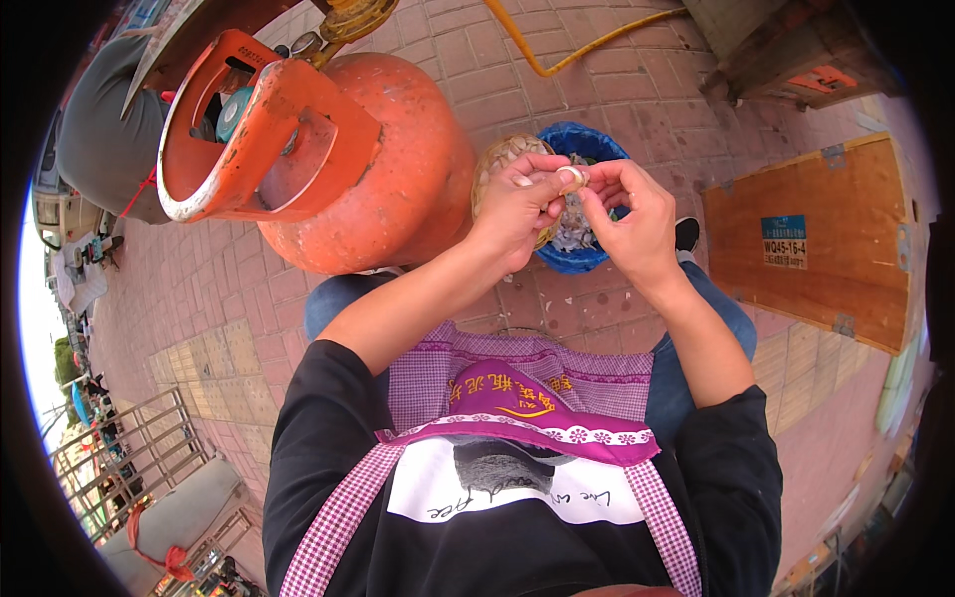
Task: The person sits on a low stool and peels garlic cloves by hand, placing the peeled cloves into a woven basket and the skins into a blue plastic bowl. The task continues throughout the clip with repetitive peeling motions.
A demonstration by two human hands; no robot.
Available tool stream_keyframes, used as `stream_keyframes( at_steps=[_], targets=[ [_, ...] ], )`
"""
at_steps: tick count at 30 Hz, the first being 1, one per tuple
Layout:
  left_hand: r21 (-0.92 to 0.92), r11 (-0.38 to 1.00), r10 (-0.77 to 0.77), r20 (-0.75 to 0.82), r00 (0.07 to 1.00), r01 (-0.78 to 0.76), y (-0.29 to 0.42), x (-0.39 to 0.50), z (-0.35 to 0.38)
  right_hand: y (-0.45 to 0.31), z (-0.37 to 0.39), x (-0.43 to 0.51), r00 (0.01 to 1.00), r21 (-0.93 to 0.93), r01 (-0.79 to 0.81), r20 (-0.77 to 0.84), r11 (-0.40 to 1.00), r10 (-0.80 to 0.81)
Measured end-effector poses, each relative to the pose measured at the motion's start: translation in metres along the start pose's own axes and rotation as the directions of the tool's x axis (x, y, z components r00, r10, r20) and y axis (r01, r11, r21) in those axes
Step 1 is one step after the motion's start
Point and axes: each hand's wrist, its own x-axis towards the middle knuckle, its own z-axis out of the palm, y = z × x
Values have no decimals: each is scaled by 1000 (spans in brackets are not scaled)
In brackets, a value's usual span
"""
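Note:
My left hand (515, 205) holds a pale garlic clove (571, 176) between thumb and forefinger, above the containers on the ground. Another whitish piece shows between its fingers. From the other side, my right hand (627, 209) meets the clove with its fingertips, thumb and forefinger pinched at its papery skin. Partly hidden under my left hand is a round woven basket (485, 168) of pale cloves. Touching or close beside it, beneath both hands, stands a bin lined with blue plastic (574, 261), holding whitish skins and some green bits.
An orange gas cylinder (403, 149) stands close on the left. A yellow hose (522, 56) crosses the brick paving ahead. To the right is a wooden box (813, 239) with metal corners. A metal rack (134, 455) stands at lower left.

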Motion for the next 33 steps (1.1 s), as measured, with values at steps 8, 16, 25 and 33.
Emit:
stream_keyframes(
  at_steps=[8,16,25,33],
  targets=[
    [-33,996,-83,18,996,84,-2,2,0,7,-5,-1,921,-446,365,47,817,-386],
    [621,555,470,316,825,-554,-1,1,-6,-3,-12,0,1000,-138,15,-6,990,-17],
    [577,649,257,449,856,-497,2,6,-13,19,-20,7,952,176,-303,23,937,304],
    [-52,979,-182,229,956,199,-13,27,-34,84,-20,2,954,-674,-62,176,736,241]
  ],
)
